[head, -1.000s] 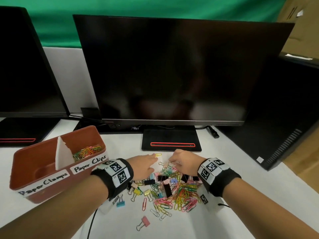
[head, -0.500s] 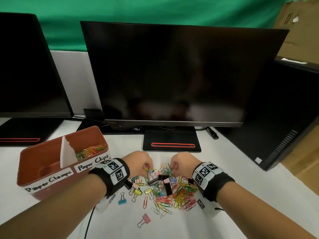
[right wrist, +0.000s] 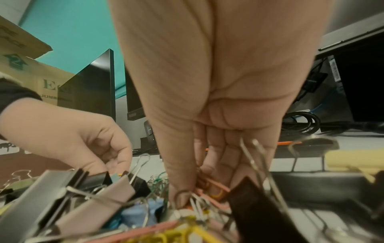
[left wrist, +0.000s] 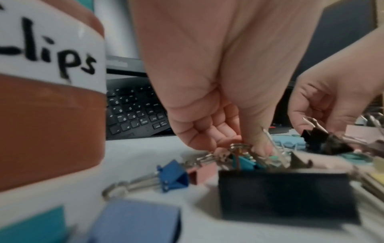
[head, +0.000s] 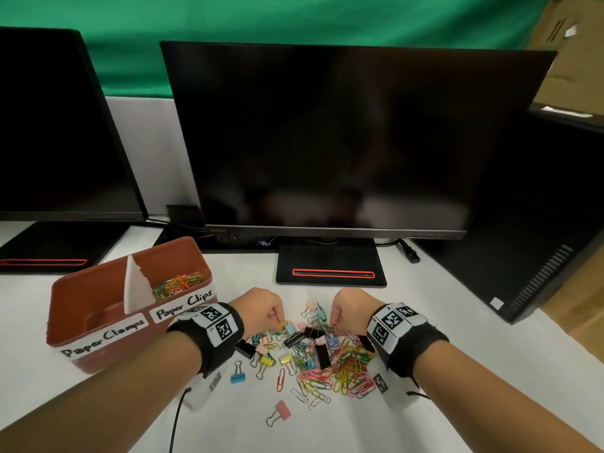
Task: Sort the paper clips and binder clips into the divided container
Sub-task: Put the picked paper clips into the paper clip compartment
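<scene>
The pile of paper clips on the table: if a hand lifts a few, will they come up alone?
Probably not: in the pile of paper clips the thin wire loops overlap, so neighbours may hook on and trail. They look light, so a pinch should carry them. Binder clips lie among them and may get dragged along.

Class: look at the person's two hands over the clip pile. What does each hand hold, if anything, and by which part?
Left hand pinches a yellow paper clip by its end. Right hand pinches paper clips at the fingertips; which part cannot be told.
</scene>
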{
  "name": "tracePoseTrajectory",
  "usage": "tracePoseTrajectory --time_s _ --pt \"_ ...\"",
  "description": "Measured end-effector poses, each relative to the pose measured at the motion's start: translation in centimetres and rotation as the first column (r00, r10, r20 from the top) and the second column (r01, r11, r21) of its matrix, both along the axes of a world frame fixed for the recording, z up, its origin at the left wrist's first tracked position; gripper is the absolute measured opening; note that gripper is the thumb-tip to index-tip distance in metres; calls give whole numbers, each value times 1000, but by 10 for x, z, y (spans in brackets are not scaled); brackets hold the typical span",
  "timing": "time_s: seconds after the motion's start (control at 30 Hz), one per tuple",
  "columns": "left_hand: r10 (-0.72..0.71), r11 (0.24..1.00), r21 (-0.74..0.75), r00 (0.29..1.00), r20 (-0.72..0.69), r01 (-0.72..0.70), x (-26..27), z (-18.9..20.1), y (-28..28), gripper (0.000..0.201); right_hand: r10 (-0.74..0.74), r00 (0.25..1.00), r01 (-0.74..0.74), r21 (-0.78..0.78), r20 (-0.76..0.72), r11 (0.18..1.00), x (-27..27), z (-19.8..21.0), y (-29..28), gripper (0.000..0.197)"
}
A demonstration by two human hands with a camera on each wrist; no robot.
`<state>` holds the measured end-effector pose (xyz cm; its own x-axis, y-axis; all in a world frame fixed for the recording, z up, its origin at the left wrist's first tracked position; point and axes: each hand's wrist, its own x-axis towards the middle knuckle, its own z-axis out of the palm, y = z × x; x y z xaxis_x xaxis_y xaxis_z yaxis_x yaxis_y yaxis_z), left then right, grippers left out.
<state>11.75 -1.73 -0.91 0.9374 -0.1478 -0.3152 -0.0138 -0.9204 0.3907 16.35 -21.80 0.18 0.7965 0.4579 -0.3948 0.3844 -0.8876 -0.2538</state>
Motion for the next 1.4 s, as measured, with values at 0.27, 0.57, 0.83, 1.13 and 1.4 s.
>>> tracePoseTrajectory --time_s 0.27,0.57,0.83,1.13,1.4 --pt "58 998 -23 994 97 -56 -6 8 17 17 -3 1000 3 28 10 1000 -3 9 -4 24" --pt "100 995 -34 986 132 -96 -4 24 12 19 -4 997 -2 81 75 997 -8 26 -9 24" --pt "-86 991 122 957 276 54 -14 49 22 20 9 989 -29 134 147 990 -11 57 1 20" --pt "-44 998 67 932 358 22 -19 63 44 17 60 984 -83 133 168 988 -17 63 26 19" --pt "369 921 -285 833 413 -267 -39 90 82 14 92 972 -141 223 218 965 -18 76 63 20"
